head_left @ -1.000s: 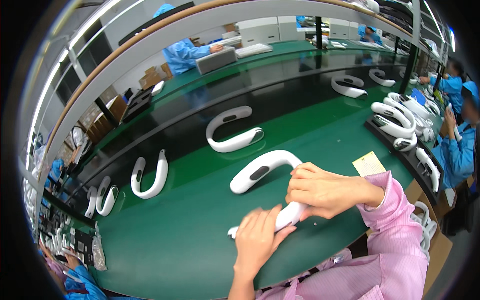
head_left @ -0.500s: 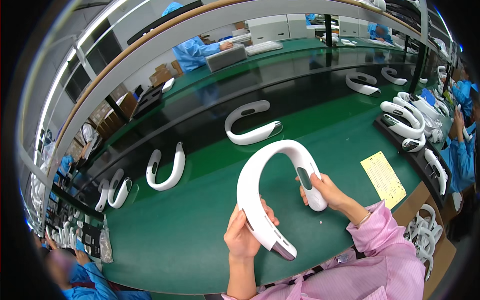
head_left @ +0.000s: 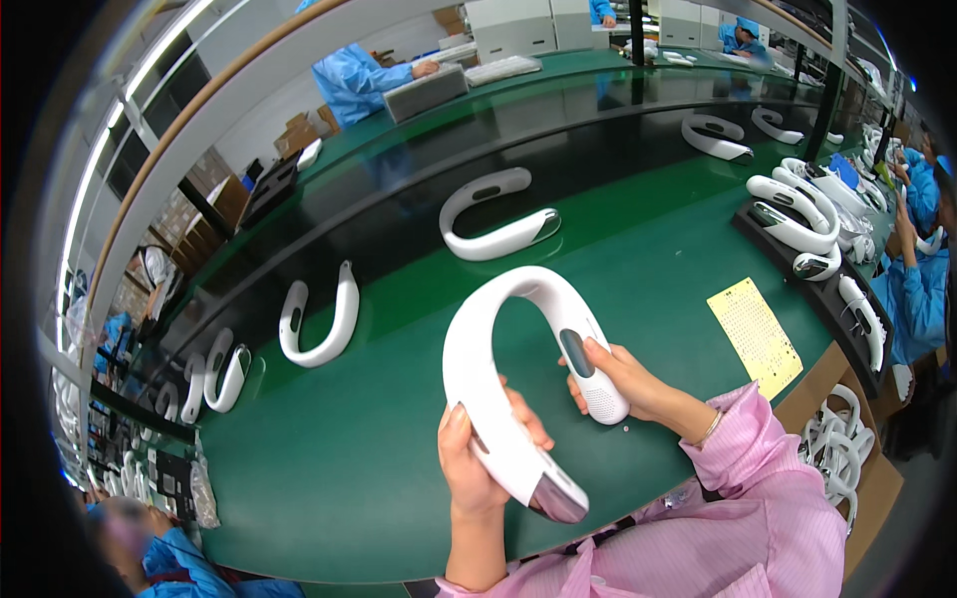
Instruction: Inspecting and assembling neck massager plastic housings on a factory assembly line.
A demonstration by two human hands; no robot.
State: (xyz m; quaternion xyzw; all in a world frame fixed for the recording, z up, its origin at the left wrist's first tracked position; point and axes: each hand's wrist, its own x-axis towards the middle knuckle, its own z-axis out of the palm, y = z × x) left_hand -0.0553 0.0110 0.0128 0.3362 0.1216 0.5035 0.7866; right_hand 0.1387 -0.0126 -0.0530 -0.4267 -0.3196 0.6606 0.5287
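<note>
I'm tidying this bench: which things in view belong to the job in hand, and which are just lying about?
In hand:
white loop, held by left hand and right hand

Apparently just lying about, untouched by these hands:
yellow sheet
black tray
cardboard box
clear bag
similar loop (same kind, so possibly related)

A hand could pass across the near left of the green counter (head_left: 324, 478), between the plastic bag (head_left: 204, 498) and the left hand (head_left: 471, 463), while a black tray (head_left: 832, 309) obstructs the right edge.

White curved device (head_left: 472, 364) in fingers (head_left: 525, 417), tip (head_left: 560, 500) perhaps translucent
</note>
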